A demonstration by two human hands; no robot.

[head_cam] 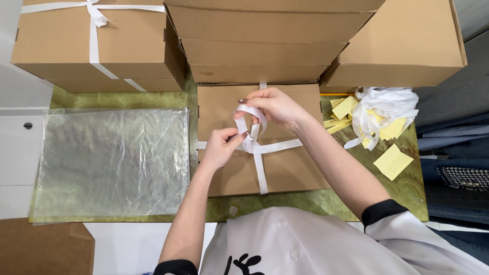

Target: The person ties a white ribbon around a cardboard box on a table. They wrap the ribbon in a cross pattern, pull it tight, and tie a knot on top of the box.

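white ribbon point(253, 133) looped between left hand point(220, 147) and right hand point(275, 106), apparently pinched.

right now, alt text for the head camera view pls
Two bare hands, left hand and right hand, tie a white ribbon crossed over a flat cardboard box on a green table. A clear plastic bag lies left; yellow paper slips right.

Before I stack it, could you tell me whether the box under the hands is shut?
Shut: the flat cardboard box has closed flaps, and white ribbon crosses it while both hands work a loop above the crossing.
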